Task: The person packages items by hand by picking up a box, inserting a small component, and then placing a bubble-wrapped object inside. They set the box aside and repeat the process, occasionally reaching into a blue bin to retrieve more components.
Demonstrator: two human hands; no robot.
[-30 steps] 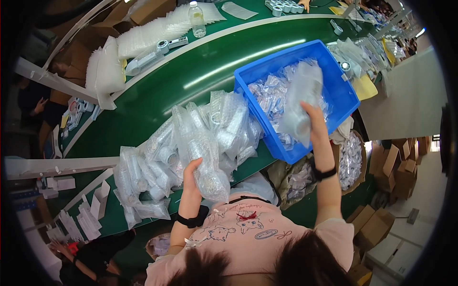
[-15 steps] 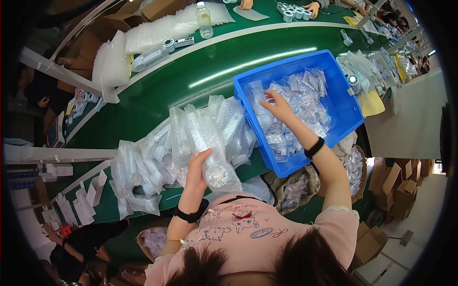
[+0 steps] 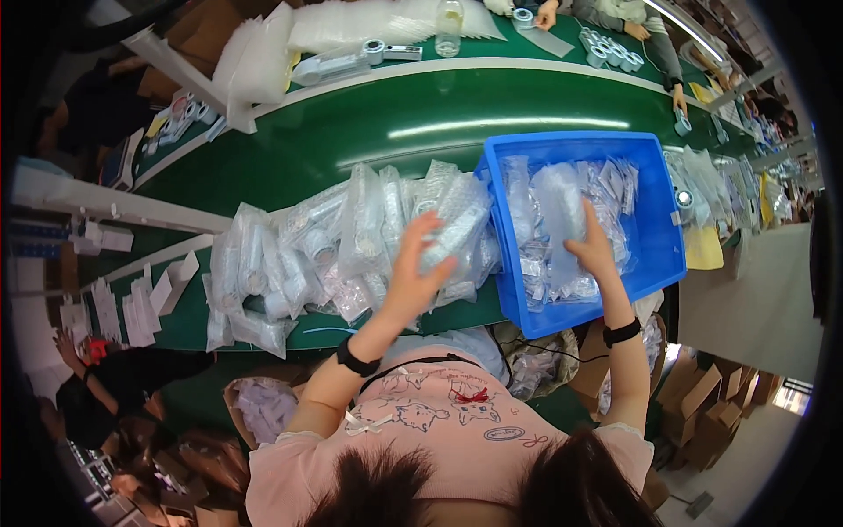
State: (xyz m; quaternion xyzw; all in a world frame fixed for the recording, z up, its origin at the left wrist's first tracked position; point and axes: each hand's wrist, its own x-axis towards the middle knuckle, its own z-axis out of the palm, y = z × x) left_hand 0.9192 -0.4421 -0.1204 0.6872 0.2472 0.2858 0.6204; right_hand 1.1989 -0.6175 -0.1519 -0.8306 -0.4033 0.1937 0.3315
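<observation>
1. Left hand, near the middle of the frame, has its fingers and thumb spread apart; it is over the right part of the pile of wrapped packages, and whether it touches them I cannot tell.
2. Right hand, right of centre, is at the right side of a bubble-wrapped package, its thumb near the wrap and its fingers pointing up; I cannot tell whether it is pinching the package or only resting against it.
3. That package lies inside the blue bin, on top of small clear packets; a second wrapped package lies along the bin's left wall.
4. The pile spreads from left of centre to the bin's left side, on the green desk. A thin blue strip lies below it, near the desk's lower edge.
5. Along the top of the frame are a row of bubble-wrap sheets and a clear bottle. At the upper right, a co-worker's hand reaches down to a pale blue item.
6. White cartons stand at the left; cardboard boxes are at the lower right.
</observation>
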